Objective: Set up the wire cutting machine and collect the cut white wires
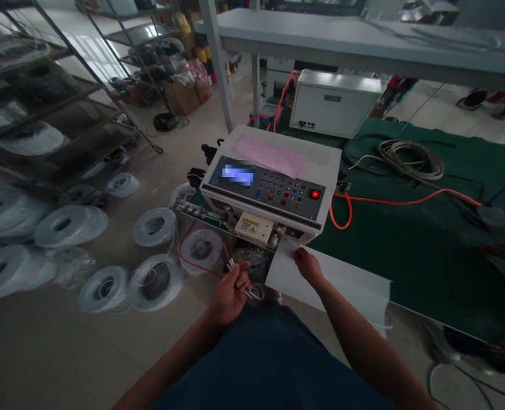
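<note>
White wires sit pinched in left fingers; right fingers curl, contents unclear.

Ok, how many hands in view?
2: left hand, just below picture centre, holding white strands; right hand, farther right, over the white sheet. No others show.

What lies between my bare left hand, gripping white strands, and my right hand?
In the head view, from left hand to right hand: a heap of thin, pale pieces, then a flat white sheet.
</note>
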`<state>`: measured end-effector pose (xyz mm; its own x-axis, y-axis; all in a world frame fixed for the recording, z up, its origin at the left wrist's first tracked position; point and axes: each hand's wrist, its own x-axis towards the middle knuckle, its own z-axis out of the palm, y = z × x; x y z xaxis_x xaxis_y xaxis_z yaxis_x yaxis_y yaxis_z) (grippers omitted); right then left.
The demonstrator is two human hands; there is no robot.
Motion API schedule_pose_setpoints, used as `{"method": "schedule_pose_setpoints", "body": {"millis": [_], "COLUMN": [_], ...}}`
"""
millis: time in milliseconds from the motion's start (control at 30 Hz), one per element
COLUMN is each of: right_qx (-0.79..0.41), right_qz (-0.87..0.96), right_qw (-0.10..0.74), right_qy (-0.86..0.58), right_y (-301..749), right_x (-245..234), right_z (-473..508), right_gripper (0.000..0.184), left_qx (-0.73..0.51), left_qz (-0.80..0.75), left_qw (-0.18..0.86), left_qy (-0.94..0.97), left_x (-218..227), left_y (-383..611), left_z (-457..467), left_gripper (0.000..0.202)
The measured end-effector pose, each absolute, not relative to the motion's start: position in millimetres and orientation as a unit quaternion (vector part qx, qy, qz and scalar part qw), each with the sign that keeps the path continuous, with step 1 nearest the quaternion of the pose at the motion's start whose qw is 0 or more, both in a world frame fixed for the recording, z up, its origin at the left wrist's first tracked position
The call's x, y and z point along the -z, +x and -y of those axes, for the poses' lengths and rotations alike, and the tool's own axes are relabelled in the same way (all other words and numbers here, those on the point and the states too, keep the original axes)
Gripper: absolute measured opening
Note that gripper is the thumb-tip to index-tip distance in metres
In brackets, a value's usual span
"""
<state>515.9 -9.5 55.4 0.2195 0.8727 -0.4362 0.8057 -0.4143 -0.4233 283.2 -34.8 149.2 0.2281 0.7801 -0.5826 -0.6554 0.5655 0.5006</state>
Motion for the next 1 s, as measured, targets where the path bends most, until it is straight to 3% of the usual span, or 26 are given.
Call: {"method": "schedule_pose_setpoints", "body": {"millis": [367, 600, 767, 1000], "right_qx": [-0.376, -0.633, -0.722, -0.711], "right_qz": [0.47, 0.357, 0.347, 0.41], "right_qw": [0.115, 0.286, 0.278, 0.271], "right_qy": [-0.791, -0.625, -0.53, -0.503], "right_y": [545.3, 483.9, 442.9, 440.4], "right_x": [-75.8, -121.0, -138.9, -139.8], "right_z": [89.3, 107.7, 81.5, 63.3], "right_gripper": [0.021, 0.04, 0.048, 0.048], "left_qx": [-0.427, -0.368, -0.365, -0.41], "left_qz": [-0.421, -0.436, -0.393, -0.412], "left_qw": [0.792, 0.812, 0.825, 0.794], "left_qy": [0.112, 0.123, 0.178, 0.178], "left_x": [-141.5, -146.5, -152.1, -152.2], "left_y": [291.0, 305.6, 306.9, 301.4], "left_z": [37.7, 41.1, 42.0, 42.6], "left_gripper": [0.021, 0.024, 0.034, 0.032]}}
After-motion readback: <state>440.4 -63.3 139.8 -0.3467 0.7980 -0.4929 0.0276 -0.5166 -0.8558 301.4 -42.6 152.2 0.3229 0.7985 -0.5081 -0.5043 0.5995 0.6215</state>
